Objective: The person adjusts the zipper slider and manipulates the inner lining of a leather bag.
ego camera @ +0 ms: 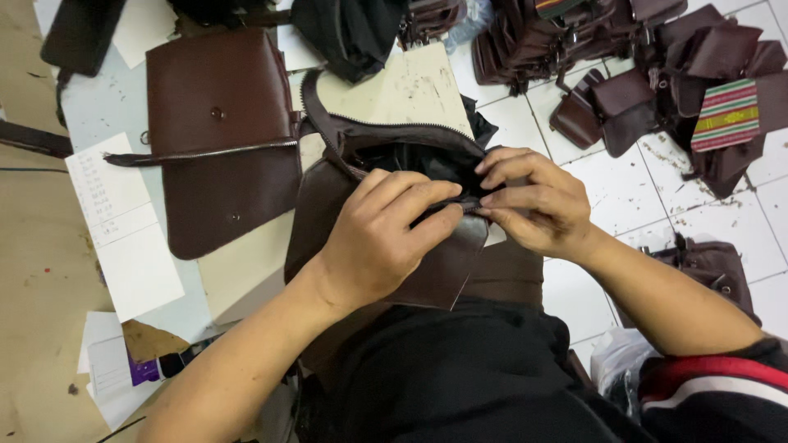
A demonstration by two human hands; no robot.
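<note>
Far left on the work table (33,271): white paper sheets (123,221), some w/ printed lines. Next to them lies a flat dark-brown leather panel (217,139) w/ a snap stud and a zipper strip across its middle, well apart from both hands.

Left hand (382,242): fingers curled narrow, thumb and forefinger pinched on the edge of the brown leather bag (353,213) at its opening, right by the black lining (410,160). The bag sits centre, at the table edge above the person's lap, partly over a pale cutting board (402,90). Its long axis runs roughly bottom-left to upper-right; the open zippered mouth faces up and away from the person, zipper tape curving over the top.

Right hand (533,201): also nearly closed, fingertips pinching the same edge just beside the left hand's fingertips, almost touching them.

Further right, on the white tiled floor (640,197): a heap of dark-brown bag pieces (624,49), w/ a striped red-green fabric patch (726,115) among them.
</note>
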